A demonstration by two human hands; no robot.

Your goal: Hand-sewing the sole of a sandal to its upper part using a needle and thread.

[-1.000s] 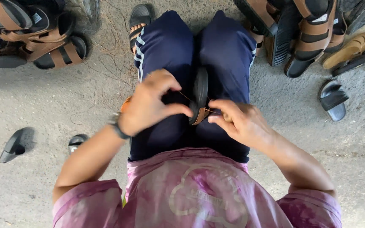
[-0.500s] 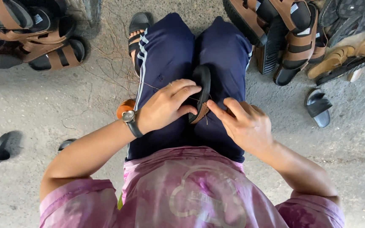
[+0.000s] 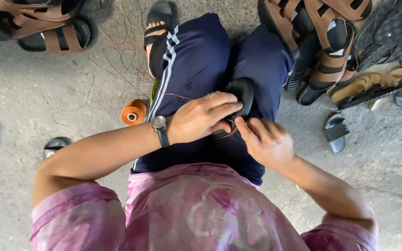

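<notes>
A: What does the left hand (image 3: 201, 116) do?

B: It lies across the black sandal sole (image 3: 240, 93) on the lap, fingers together and curled over the sole's edge, pressing it against the navy trousers (image 3: 196, 60). A wristwatch (image 3: 160, 128) sits on that wrist.

A: And the right hand (image 3: 266, 142)?

B: It meets the sole from the near side. Thumb and forefinger are pinched together at the sole's lower edge, just beside the left fingertips; whatever they pinch is too small to make out. A thin thread (image 3: 177, 95) runs across the trouser leg toward the hands.

A: Where exactly is the sole?

B: On the thighs, between the knees, its rounded end pointing away from the body, the near end hidden under both hands.

A: What surrounds the person?

B: Concrete floor (image 3: 33, 93). An orange thread spool (image 3: 133, 111) stands just beside the left thigh. A pile of brown strapped sandals (image 3: 322, 42) lies near the right knee; another pile of sandals (image 3: 43, 23) lies well apart on the left. A loose black sole (image 3: 336, 132) lies on the floor to the right.
</notes>
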